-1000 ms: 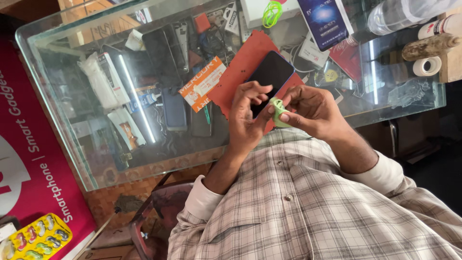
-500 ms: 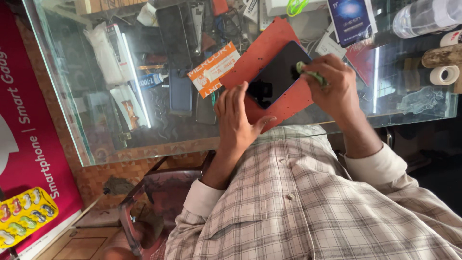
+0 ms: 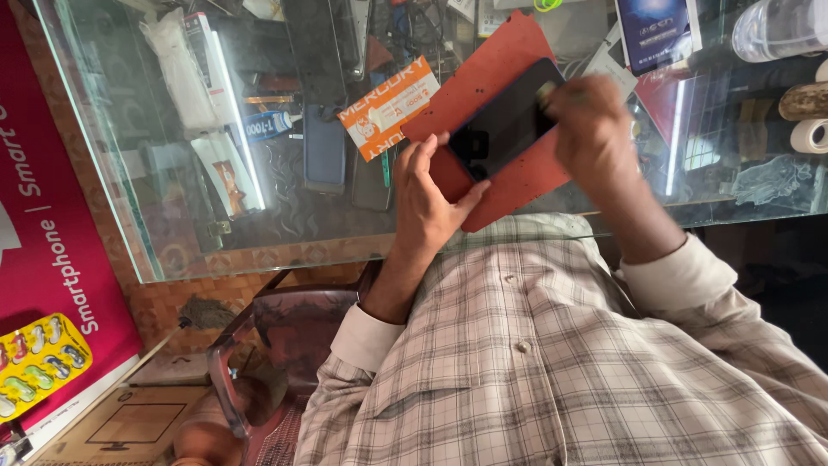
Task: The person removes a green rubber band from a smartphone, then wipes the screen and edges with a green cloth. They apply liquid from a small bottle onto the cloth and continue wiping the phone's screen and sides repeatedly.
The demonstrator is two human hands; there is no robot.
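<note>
A black phone [image 3: 504,129] lies screen up on a red mat [image 3: 517,185] on the glass counter [image 3: 285,233]. My left hand [image 3: 429,200] grips the phone's near end, thumb on one side and fingers on the other. My right hand [image 3: 593,129] is curled over the phone's far end. It pinches a small pale green thing [image 3: 545,89] against the phone's corner; most of it is hidden by my fingers. My checked shirt fills the bottom of the view.
An orange card [image 3: 385,108] lies left of the mat. A blue box [image 3: 657,30], a clear bottle [image 3: 776,26] and tape rolls [image 3: 809,136] sit at the far right. Phone parts show under the glass. A wooden chair [image 3: 259,345] and a cardboard box [image 3: 121,427] stand lower left.
The phone, held up in both hands a second ago, now rests on the red mat. My right hand slid along it to the far end with the green thing.
</note>
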